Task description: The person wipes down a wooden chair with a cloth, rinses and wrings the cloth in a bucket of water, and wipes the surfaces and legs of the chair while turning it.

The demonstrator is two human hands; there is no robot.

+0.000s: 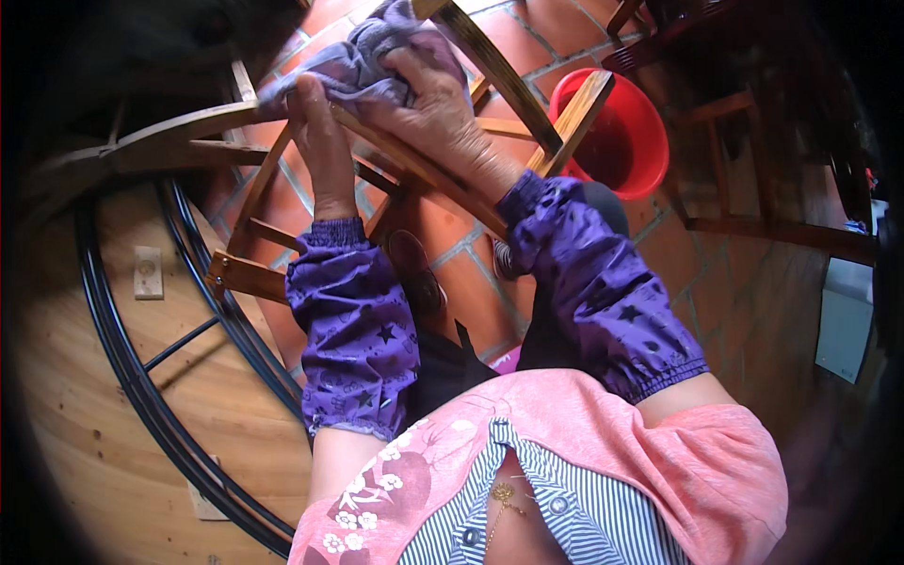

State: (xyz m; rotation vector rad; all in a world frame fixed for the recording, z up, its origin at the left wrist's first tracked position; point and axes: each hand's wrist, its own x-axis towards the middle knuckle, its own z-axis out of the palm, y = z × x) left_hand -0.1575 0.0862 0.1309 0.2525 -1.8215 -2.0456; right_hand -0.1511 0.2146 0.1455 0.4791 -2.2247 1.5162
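Note:
A damp-looking grey-purple cloth (353, 63) is bunched over the end of a brown wooden chair-like frame (417, 166) in front of me. My right hand (441, 109) grips the cloth from above, pressing it on the wood. Just left of it, my left hand (321, 145) holds the cloth's lower edge against the frame with its thumb up. The fingers of both hands are partly hidden by cloth and wood. Beyond the frame's right end stands a red plastic basin (646, 134) with dark liquid in it. Purple patterned sleeve covers are on both forearms.
Terracotta floor tiles (459, 289) lie under the frame, with my shoes below it. At left are curved black metal bars (134, 367) beside a pale wooden surface (70, 424), with weathered wooden pieces (183, 131) above. Dark wooden furniture (777, 229) and a light grey box (844, 321) stand at right.

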